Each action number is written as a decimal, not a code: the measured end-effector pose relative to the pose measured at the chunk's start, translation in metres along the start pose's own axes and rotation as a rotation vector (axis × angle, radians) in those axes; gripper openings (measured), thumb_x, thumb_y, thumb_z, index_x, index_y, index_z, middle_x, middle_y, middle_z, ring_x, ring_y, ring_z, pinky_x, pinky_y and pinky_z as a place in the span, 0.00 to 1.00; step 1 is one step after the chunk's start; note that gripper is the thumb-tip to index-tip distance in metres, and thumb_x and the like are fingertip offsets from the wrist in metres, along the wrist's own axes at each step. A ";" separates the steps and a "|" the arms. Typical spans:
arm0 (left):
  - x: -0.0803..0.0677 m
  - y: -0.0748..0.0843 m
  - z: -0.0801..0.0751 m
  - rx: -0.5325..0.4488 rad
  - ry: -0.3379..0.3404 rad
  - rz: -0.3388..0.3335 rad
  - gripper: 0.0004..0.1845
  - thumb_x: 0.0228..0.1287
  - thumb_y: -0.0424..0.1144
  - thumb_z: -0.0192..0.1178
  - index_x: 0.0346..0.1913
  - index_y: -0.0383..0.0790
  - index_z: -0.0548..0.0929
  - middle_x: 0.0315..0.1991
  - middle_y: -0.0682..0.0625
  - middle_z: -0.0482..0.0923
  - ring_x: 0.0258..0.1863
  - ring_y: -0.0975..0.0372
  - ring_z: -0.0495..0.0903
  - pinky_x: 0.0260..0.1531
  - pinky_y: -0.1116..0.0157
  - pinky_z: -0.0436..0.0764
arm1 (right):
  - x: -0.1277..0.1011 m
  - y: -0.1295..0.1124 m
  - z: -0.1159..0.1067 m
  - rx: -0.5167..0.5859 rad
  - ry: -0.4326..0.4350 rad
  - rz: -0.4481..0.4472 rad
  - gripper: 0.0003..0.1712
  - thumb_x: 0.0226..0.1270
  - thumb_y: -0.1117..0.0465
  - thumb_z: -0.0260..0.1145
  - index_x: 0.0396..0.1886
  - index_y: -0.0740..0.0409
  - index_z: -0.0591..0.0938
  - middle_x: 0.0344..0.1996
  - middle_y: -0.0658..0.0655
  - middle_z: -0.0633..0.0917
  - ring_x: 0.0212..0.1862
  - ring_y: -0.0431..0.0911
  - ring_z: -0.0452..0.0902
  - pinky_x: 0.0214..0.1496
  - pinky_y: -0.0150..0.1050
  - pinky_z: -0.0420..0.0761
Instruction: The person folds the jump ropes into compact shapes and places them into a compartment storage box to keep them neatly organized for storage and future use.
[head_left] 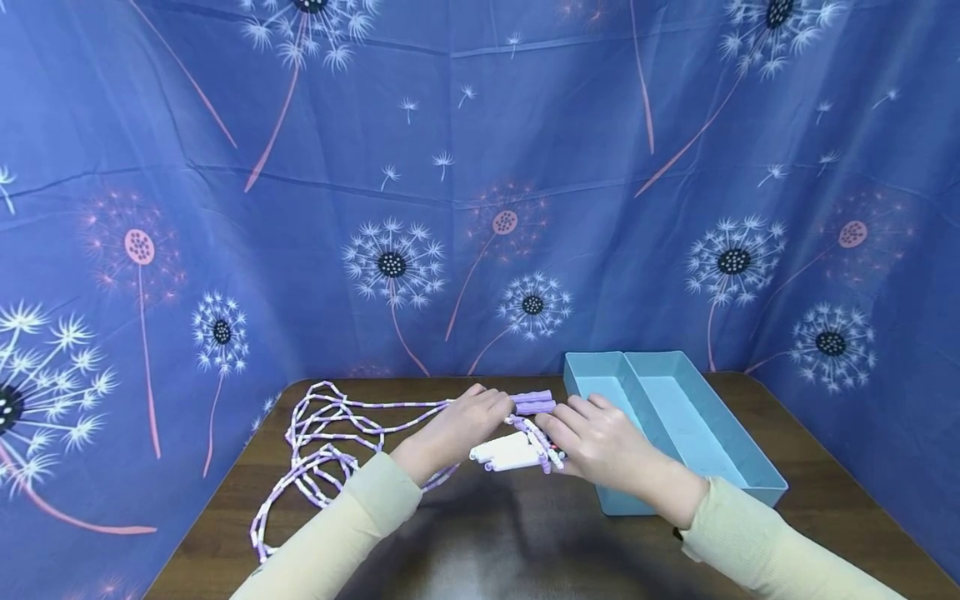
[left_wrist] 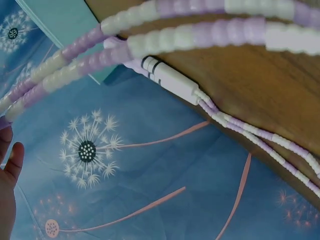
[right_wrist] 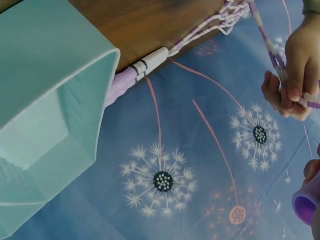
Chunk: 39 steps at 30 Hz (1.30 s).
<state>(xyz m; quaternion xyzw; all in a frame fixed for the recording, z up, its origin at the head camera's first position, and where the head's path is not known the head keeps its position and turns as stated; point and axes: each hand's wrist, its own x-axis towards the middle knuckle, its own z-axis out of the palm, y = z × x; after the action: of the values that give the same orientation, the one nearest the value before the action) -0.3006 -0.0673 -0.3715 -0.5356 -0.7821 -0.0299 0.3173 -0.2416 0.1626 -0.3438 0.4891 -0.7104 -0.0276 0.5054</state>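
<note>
Your left hand [head_left: 472, 418] pinches the beaded rope [left_wrist: 210, 34], looped across the head view's lower left; your right hand [head_left: 600, 440] grips a purple handle [right_wrist: 304, 206]. Probably light and limp; best held by the handles.

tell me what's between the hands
In the head view, white handles and beaded rope show between the left hand and right hand, with purple handles beyond.

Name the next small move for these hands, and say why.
I'd probably draw the beaded strand once more around the white handles: the left hand pinches it, the right hand appears to hold the handles, and beads curve over them in the head view.
</note>
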 end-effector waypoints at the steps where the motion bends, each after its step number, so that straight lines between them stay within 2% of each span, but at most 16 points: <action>1: -0.001 0.001 0.000 -0.012 -0.007 -0.016 0.08 0.60 0.29 0.56 0.37 0.41 0.68 0.29 0.54 0.69 0.30 0.63 0.68 0.37 0.66 0.67 | 0.001 0.000 0.000 0.004 0.017 0.013 0.17 0.63 0.50 0.56 0.38 0.60 0.79 0.26 0.52 0.80 0.26 0.47 0.74 0.25 0.41 0.74; 4: -0.003 0.005 0.001 -0.058 -0.038 -0.086 0.06 0.63 0.34 0.55 0.36 0.43 0.67 0.27 0.56 0.68 0.28 0.65 0.66 0.36 0.67 0.65 | 0.003 0.001 0.000 0.015 0.060 0.046 0.19 0.68 0.50 0.51 0.37 0.61 0.79 0.25 0.52 0.79 0.24 0.47 0.73 0.23 0.41 0.72; 7: -0.006 0.007 0.004 -0.070 -0.064 -0.146 0.06 0.63 0.37 0.56 0.36 0.44 0.68 0.28 0.56 0.71 0.29 0.65 0.69 0.36 0.67 0.66 | 0.005 0.001 -0.001 0.008 0.074 0.069 0.21 0.70 0.49 0.49 0.37 0.61 0.79 0.26 0.53 0.80 0.24 0.47 0.74 0.22 0.40 0.72; 11: -0.011 0.011 0.010 -0.022 -0.089 -0.160 0.09 0.62 0.36 0.58 0.44 0.43 0.74 0.39 0.54 0.80 0.39 0.64 0.78 0.41 0.66 0.72 | 0.007 0.002 -0.003 -0.008 0.046 0.113 0.20 0.67 0.51 0.49 0.38 0.62 0.79 0.26 0.53 0.80 0.25 0.47 0.75 0.23 0.40 0.72; 14: -0.013 0.014 0.014 -0.004 -0.066 -0.154 0.12 0.64 0.37 0.58 0.50 0.44 0.76 0.44 0.55 0.82 0.45 0.64 0.80 0.45 0.65 0.74 | 0.007 0.004 -0.005 -0.023 0.005 0.153 0.17 0.60 0.53 0.53 0.39 0.62 0.79 0.27 0.53 0.80 0.25 0.47 0.74 0.23 0.41 0.73; 18: -0.012 0.021 0.017 -0.051 0.005 -0.153 0.05 0.64 0.38 0.59 0.42 0.45 0.79 0.33 0.58 0.82 0.36 0.68 0.79 0.41 0.68 0.76 | 0.007 0.005 -0.006 -0.045 -0.024 0.189 0.19 0.51 0.54 0.58 0.39 0.63 0.79 0.26 0.54 0.80 0.25 0.47 0.74 0.23 0.41 0.73; 21: -0.012 0.027 0.018 -0.072 0.032 -0.153 0.03 0.62 0.37 0.60 0.37 0.45 0.78 0.27 0.59 0.80 0.31 0.69 0.77 0.40 0.69 0.77 | 0.007 0.006 -0.005 -0.058 -0.027 0.211 0.19 0.53 0.54 0.57 0.39 0.63 0.79 0.25 0.54 0.80 0.24 0.47 0.74 0.22 0.41 0.73; 23: -0.011 0.030 0.017 -0.063 0.031 -0.156 0.05 0.63 0.36 0.60 0.40 0.45 0.78 0.28 0.59 0.81 0.32 0.69 0.78 0.42 0.67 0.77 | 0.007 0.006 -0.004 -0.066 -0.027 0.224 0.19 0.57 0.53 0.54 0.39 0.62 0.79 0.25 0.54 0.80 0.23 0.47 0.74 0.21 0.41 0.73; 27: -0.011 0.036 0.013 0.055 -0.005 -0.149 0.04 0.66 0.40 0.57 0.41 0.45 0.77 0.26 0.59 0.79 0.27 0.67 0.77 0.38 0.66 0.76 | 0.006 0.007 -0.003 -0.076 -0.028 0.250 0.19 0.60 0.52 0.52 0.38 0.61 0.79 0.24 0.54 0.80 0.21 0.47 0.72 0.20 0.42 0.72; 33: -0.007 0.047 0.005 0.138 -0.130 -0.204 0.06 0.67 0.44 0.55 0.33 0.48 0.77 0.26 0.58 0.78 0.30 0.66 0.79 0.31 0.68 0.71 | 0.003 0.011 -0.002 -0.097 -0.062 0.272 0.20 0.51 0.52 0.60 0.40 0.62 0.79 0.24 0.54 0.80 0.21 0.48 0.72 0.20 0.42 0.71; 39: -0.004 0.061 -0.001 0.166 -0.117 -0.213 0.07 0.64 0.44 0.58 0.31 0.46 0.75 0.24 0.57 0.76 0.24 0.65 0.78 0.22 0.70 0.63 | -0.003 0.013 0.003 -0.135 -0.073 0.294 0.24 0.48 0.50 0.63 0.40 0.63 0.79 0.25 0.56 0.80 0.21 0.49 0.72 0.19 0.43 0.70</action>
<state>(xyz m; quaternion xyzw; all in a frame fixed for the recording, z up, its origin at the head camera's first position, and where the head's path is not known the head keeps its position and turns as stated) -0.2473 -0.0450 -0.3909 -0.4223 -0.8514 0.0325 0.3095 -0.2527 0.1700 -0.3402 0.3432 -0.7888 -0.0189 0.5096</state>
